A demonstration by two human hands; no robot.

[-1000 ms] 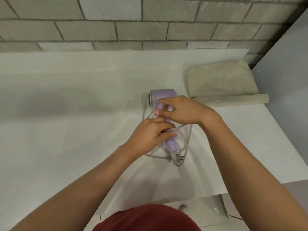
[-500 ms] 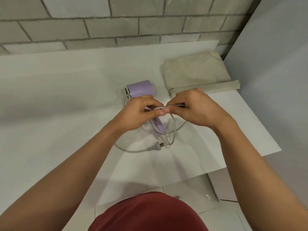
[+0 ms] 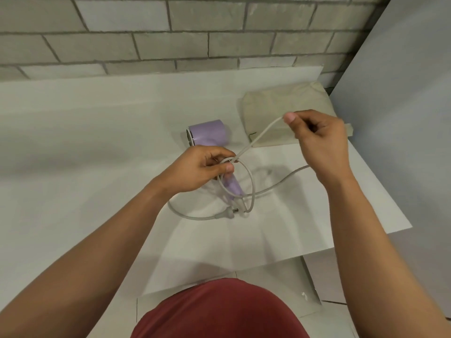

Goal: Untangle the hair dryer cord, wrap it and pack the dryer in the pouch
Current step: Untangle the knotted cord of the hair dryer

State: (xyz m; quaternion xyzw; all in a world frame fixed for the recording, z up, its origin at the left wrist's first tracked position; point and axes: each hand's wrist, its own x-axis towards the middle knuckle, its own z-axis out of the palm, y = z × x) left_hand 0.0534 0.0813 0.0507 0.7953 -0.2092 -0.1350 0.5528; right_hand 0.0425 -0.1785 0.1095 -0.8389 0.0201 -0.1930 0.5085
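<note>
Early in the untangling. Right hand (image 3: 319, 140) pinching the grey cord (image 3: 264, 132), raised over the beige pouch (image 3: 280, 106); left hand (image 3: 207, 167) gripping a loop above the lilac hair dryer (image 3: 207, 134), flat on the white table (image 3: 97, 142). Hands apart. Loops crossed near the plug (image 3: 223, 216). Wrapping and packing not yet begun.

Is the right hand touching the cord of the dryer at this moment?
Touching. The head view shows the right hand pinching the cord between thumb and fingertip.
</note>
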